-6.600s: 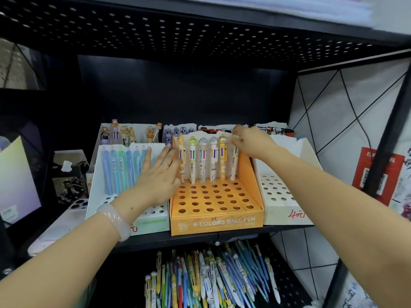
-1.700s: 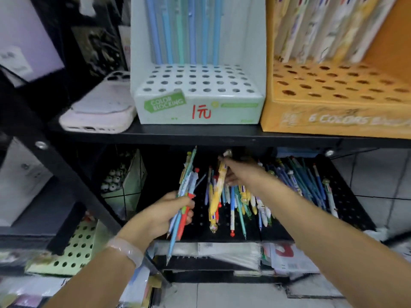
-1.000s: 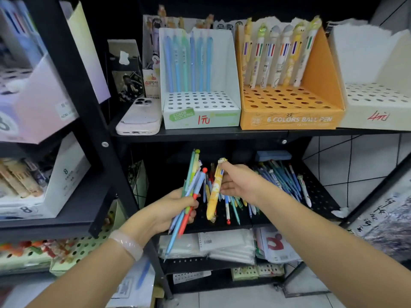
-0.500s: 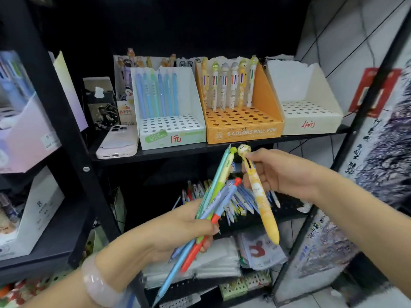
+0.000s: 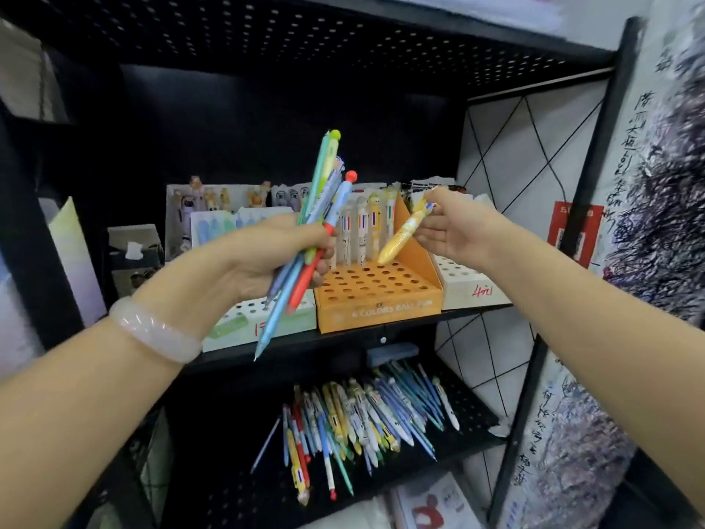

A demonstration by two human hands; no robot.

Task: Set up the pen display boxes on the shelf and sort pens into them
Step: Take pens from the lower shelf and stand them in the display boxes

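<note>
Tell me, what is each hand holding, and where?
Left hand grips a bunch of pens around their middles. Right hand pinches a yellow pen near its top.

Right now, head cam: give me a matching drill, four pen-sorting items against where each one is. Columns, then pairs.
Items
1. yellow pen
2. bundle of pens
3. orange display box
4. loose pens

Places
A. lying on the lower shelf
B. standing on the upper shelf, between two white boxes
C. gripped in the left hand
D. pinched by the right hand, tip angled down over the orange box's holes

Pairs: 1-D, 2-C, 3-B, 4-A
</note>
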